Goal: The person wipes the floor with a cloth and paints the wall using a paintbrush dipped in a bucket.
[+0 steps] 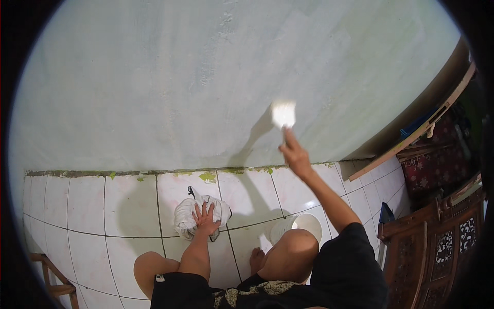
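My right hand [297, 154] grips the handle of a wide paintbrush [285, 116], its white head slightly blurred and held up before the pale wall [154, 85]. Whether the bristles touch the wall I cannot tell. On the tiled floor, my left hand [205, 221] presses with spread fingers on a bunched white cloth [183, 216] that has dark edging. A white bucket [312, 226] stands by my right knee and is partly hidden behind it. Its contents are mostly out of sight.
White floor tiles [131, 204] meet the wall along a rough joint with green paint flakes [207, 177]. To the right are a wooden frame [413, 137] and a carved wooden bench [405, 251]. Wooden furniture legs [61, 287] show at lower left.
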Demonstrator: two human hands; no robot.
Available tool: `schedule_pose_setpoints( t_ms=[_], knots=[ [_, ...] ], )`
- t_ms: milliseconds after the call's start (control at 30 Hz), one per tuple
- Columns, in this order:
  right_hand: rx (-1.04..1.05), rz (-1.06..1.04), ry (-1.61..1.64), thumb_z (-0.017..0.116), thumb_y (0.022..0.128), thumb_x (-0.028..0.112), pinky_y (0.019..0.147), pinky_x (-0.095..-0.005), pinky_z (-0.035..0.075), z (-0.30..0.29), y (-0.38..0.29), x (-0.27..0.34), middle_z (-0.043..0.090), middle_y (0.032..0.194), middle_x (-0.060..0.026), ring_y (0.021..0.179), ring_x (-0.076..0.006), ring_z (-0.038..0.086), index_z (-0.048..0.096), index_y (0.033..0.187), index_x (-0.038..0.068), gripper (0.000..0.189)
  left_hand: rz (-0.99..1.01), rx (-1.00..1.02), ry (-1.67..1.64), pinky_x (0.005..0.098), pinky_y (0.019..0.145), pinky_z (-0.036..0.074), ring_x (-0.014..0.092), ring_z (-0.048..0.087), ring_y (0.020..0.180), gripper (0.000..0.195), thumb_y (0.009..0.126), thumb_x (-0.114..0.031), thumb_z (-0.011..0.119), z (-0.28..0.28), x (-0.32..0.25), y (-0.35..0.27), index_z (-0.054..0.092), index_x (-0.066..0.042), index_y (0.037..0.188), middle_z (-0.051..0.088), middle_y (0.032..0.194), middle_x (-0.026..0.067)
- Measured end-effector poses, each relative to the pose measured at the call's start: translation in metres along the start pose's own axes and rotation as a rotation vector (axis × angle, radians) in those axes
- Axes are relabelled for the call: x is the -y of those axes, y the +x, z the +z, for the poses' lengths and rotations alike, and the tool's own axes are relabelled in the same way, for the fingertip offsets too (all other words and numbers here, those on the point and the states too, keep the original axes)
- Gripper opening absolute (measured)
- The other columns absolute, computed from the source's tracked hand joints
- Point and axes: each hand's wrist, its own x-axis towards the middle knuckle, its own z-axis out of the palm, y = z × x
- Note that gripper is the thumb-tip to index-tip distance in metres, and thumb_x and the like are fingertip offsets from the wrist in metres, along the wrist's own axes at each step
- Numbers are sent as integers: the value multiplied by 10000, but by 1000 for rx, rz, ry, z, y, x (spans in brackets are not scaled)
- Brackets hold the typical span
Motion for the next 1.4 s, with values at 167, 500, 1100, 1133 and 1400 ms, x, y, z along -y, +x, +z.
schedule_pose_setpoints(
  t_ms=[167,500,1100,1133,1400],
  knots=[
    [452,156,249,564,734,-5,734,-401,515,-36,9,6,549,1218,-174,997,-359,592,551,853,47,131,-1,-3,13,613,1074,-1,424,-60,1377,902,686,-427,682,4,9,-2,226,-243,1443,82,1520,88],
    [122,121,58,585,766,-44,756,-298,481,-252,184,-70,643,826,-131,766,-164,610,613,968,-5,208,-4,4,-8,610,1074,-10,423,-64,1377,920,667,-439,689,2,4,-3,233,-250,1443,83,1518,84],
    [63,-19,118,538,716,-100,682,-283,440,-258,176,-67,500,743,-112,735,-157,533,497,807,-5,138,-18,33,24,622,1068,-4,433,-66,1373,928,679,-440,679,1,5,0,198,-251,1450,76,1517,96],
    [54,10,34,547,735,-71,666,-288,438,-271,189,-64,499,735,-113,682,-147,433,506,831,-19,117,-16,32,26,622,1068,-4,433,-66,1373,928,679,-440,679,2,7,-1,198,-251,1450,76,1517,96],
    [-585,-75,-188,553,763,-53,686,-240,469,-280,219,-103,628,819,-120,735,-194,638,594,905,34,172,19,15,27,631,1060,24,440,-58,1369,934,665,-451,687,4,5,3,216,-230,1441,78,1512,108]
  ],
)
